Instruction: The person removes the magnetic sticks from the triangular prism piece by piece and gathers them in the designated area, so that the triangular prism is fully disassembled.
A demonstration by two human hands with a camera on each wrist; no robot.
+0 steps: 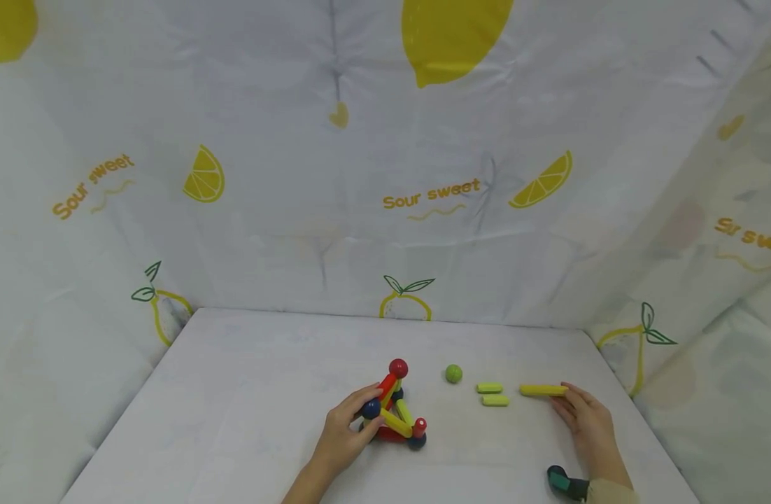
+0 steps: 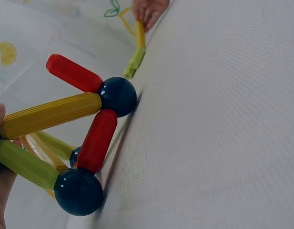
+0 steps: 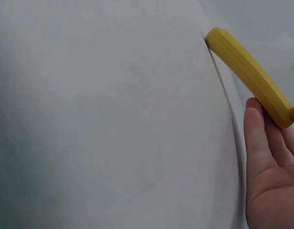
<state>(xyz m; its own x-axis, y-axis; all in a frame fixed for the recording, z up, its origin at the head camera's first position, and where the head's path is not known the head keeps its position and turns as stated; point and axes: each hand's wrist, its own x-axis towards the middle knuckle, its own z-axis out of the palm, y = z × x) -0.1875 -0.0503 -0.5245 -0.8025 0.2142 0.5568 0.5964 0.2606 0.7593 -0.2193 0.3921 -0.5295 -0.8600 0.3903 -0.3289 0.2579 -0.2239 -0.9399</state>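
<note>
My left hand [image 1: 344, 428] grips a structure of magnetic rods and balls [image 1: 394, 424] at its near-left corner, around a dark blue ball [image 1: 371, 408]. Red, yellow and green rods join its dark blue balls, and a red ball [image 1: 398, 368] tops it. In the left wrist view, one short red rod [image 2: 74, 72] juts from a blue ball [image 2: 118, 97] with its outer end free. Over at the right, my right hand [image 1: 590, 423] pinches one end of a curved yellow rod [image 3: 249, 74] between thumb and fingers. The rod's other end points left.
Two short light green rods [image 1: 495, 401] lie side by side between the structure and the yellow rod. Farther back sits a green ball [image 1: 453, 374]. A lemon-print cloth [image 1: 285, 231] hangs behind the white table [image 1: 247, 392]. A dark device [image 1: 567, 483] is at my right wrist.
</note>
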